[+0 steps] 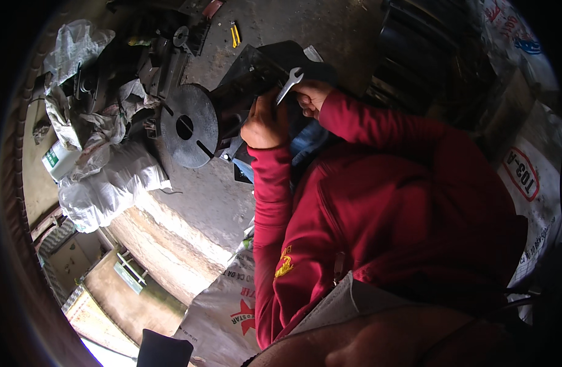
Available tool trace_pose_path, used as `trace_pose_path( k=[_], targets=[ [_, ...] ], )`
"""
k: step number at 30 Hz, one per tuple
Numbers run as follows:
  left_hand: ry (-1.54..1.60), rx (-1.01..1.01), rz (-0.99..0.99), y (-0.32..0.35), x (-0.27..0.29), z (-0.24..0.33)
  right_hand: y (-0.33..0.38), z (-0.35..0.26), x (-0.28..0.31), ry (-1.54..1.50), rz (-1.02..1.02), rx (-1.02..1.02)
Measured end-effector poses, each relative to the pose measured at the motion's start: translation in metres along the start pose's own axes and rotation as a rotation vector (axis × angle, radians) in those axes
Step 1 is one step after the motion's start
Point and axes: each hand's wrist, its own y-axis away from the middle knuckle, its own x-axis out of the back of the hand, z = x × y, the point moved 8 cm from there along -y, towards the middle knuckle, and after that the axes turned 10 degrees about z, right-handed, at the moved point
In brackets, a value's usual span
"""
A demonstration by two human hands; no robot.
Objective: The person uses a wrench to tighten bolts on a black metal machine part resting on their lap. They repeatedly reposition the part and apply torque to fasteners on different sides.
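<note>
In the head view, the left hand point(265, 125) sits just above the centre of the frame, toward twelve o'clock, its fingers curled together into a fist that presses against the dark metal machine part point(247, 82) in front of it. Whether the fist clamps anything inside cannot be told. Just at its two o'clock, the right hand point(309, 96) is clamped around the shank of an open-ended spanner point(289, 85), whose forked head points up toward twelve o'clock and lies against the machine part. Both red sleeves point(354, 122) run down toward five o'clock.

At nine o'clock from the left hand, touching the machine part, stands a round black disc point(188, 125) with a centre hole and slots, tilted on edge. Farther out at nine o'clock lie crumpled white sacks point(113, 183) and a white and green bottle point(58, 160). At eleven o'clock, well apart on the concrete floor point(207, 196), lie yellow-handled pliers point(234, 33). A printed sack point(229, 306) lies at six o'clock.
</note>
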Motion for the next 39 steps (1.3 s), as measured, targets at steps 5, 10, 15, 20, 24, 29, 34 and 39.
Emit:
trace_pose_path(
  k=[5,10,15,20,24,29,34,39],
  targets=[
    [-0.089,-0.012,0.067,0.003,0.003,0.008,-0.003,0.001,-0.002,-0.019,-0.031,-0.018],
    [-0.107,-0.023,0.016,-0.001,0.002,0.012,0.001,-0.002,-0.003,0.031,-0.056,0.041],
    [-0.076,-0.081,0.017,-0.004,0.001,0.011,0.000,-0.002,0.001,0.029,0.024,0.034],
    [-0.068,-0.081,0.090,0.004,-0.003,0.009,-0.006,0.002,0.006,0.077,0.070,0.080],
    [-0.099,-0.107,0.133,-0.001,-0.005,0.009,-0.009,0.001,0.003,0.068,0.013,0.114],
    [0.064,-0.088,0.082,-0.008,0.001,0.007,-0.003,-0.004,0.000,0.036,0.047,0.095],
    [0.073,-0.050,0.095,0.015,0.039,0.012,-0.002,-0.003,-0.002,0.020,-0.006,0.059],
    [-0.010,-0.083,0.079,0.033,0.047,0.018,-0.001,-0.005,0.001,0.020,-0.027,0.089]
  ],
)
